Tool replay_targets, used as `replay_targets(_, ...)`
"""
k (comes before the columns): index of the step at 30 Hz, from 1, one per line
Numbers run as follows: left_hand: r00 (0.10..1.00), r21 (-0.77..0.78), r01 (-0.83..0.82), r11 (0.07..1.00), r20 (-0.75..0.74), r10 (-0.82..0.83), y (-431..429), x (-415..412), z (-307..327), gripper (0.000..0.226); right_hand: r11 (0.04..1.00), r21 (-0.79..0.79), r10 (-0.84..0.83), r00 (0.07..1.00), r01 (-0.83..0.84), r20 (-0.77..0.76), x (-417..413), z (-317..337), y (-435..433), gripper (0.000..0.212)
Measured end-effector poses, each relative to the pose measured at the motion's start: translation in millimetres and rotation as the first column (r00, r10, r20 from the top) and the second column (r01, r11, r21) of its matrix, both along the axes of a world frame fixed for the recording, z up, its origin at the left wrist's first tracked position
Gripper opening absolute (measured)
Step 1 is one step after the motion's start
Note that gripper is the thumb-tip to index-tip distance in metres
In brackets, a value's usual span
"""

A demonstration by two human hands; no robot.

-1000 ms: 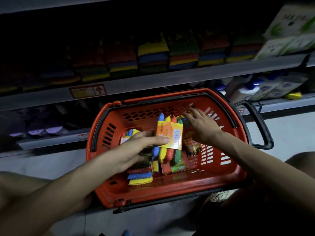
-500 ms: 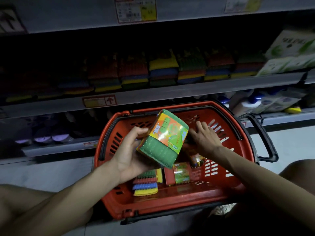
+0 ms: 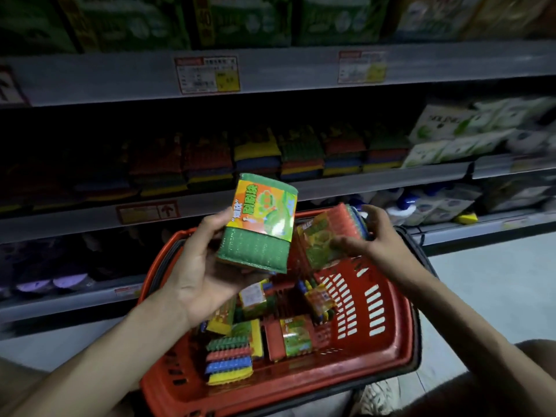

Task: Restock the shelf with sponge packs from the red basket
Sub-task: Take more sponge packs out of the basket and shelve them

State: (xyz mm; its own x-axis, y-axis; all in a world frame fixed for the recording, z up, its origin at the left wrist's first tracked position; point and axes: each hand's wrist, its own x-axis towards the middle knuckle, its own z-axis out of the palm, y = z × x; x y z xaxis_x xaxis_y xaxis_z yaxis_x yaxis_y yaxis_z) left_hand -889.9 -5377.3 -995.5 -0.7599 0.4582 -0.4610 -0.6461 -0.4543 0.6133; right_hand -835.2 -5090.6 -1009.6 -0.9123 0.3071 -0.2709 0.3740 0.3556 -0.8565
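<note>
My left hand (image 3: 198, 266) holds a green sponge pack (image 3: 258, 224) with an orange-green label, raised above the red basket (image 3: 376, 350). My right hand (image 3: 373, 239) grips a second, red-topped sponge pack (image 3: 328, 236) at the basket's far rim. Several more sponge packs (image 3: 230, 359) lie loose on the basket floor. The sponge shelf (image 3: 331, 188) runs behind, lined with dark stacks of colourful sponges (image 3: 258, 158).
Price tags (image 3: 207, 75) hang on the upper shelf edge. White-green packets (image 3: 445, 136) fill the shelf's right end. Blue-capped bottles (image 3: 403, 206) stand on the lower shelf at right, purple items (image 3: 45, 281) at left. Grey floor lies right of the basket.
Both hands rose out of the basket. My left hand lifted the green pack higher toward the shelf. My right hand, earlier reaching among the packs, now grips a red-topped pack. The view tilted up.
</note>
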Motion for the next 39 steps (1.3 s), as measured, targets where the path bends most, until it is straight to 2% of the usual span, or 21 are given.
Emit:
replay_targets(2, 0.999, -0.011, -0.044, 0.999, -0.013, 0.044, 4.2, -1.3, 6.0, 0.054, 0.967, -0.239, -0.089, 0.996, 0.085, -0.005, 7.2, 10.6, 10.7, 0.085)
replay_targets(4, 0.996, -0.021, -0.09, 0.996, -0.021, 0.089, 8.8, -2.0, 10.2, 0.054, 0.923, -0.369, -0.134, 0.99, 0.109, -0.043, 11.8, 14.5, 20.9, 0.084)
replay_targets(6, 0.995, -0.036, -0.093, 0.995, -0.048, 0.091, 14.2, -1.9, 14.6, 0.052, 0.902, -0.42, -0.15, 0.984, 0.097, -0.096, 15.4, 16.0, 30.8, 0.083)
replay_targets(12, 0.997, -0.036, -0.06, 0.998, -0.052, 0.058, 35.7, -0.7, 19.1, 0.064, 0.877, -0.475, -0.207, 0.952, 0.079, -0.224, 20.2, 25.9, 51.6, 0.051)
replay_targets(16, 0.998, -0.007, -0.044, 0.999, -0.04, 0.043, 53.9, 1.4, 15.5, 0.061, 0.845, -0.528, -0.236, 0.943, 0.081, -0.234, 21.8, 32.4, 53.8, 0.055)
replay_targets(19, 0.997, -0.024, -0.062, 0.998, -0.045, 0.06, 67.9, 0.1, 16.5, 0.056, 0.866, -0.499, -0.156, 0.963, 0.026, -0.221, 27.7, 37.6, 52.6, 0.05)
replay_targets(22, 0.994, -0.06, -0.092, 0.994, -0.068, 0.088, 80.3, -2.2, 19.7, 0.049, 0.931, -0.352, 0.034, 0.983, -0.097, -0.183, 31.7, 42.1, 51.8, 0.051)
replay_targets(24, 0.992, -0.085, -0.109, 0.99, -0.077, 0.103, 87.4, -3.2, 20.8, 0.047, 0.951, -0.271, 0.11, 0.981, -0.15, -0.158, 34.2, 45.3, 45.6, 0.04)
replay_targets(27, 0.989, -0.107, -0.12, 0.987, -0.094, 0.11, 96.0, -4.8, 20.9, 0.05, 0.954, -0.242, 0.145, 0.98, -0.175, -0.136, 38.9, 44.7, 36.0, 0.028)
replay_targets(31, 0.982, -0.152, -0.089, 0.984, -0.179, 0.061, 104.5, -1.1, 25.7, 0.05, 0.953, -0.159, 0.232, 0.957, -0.259, -0.173, 43.8, 44.0, 33.7, 0.047)
replay_targets(36, 0.948, -0.207, -0.08, 0.975, -0.317, 0.011, 118.9, 2.8, 31.7, 0.027, 0.97, -0.047, 0.223, 0.951, -0.238, -0.216, 48.5, 43.7, 35.8, 0.048)
replay_targets(39, 0.9, -0.26, -0.117, 0.959, -0.437, -0.009, 134.5, 5.6, 30.3, 0.027, 0.981, -0.1, 0.139, 0.96, -0.167, -0.242, 49.4, 44.0, 40.1, 0.044)
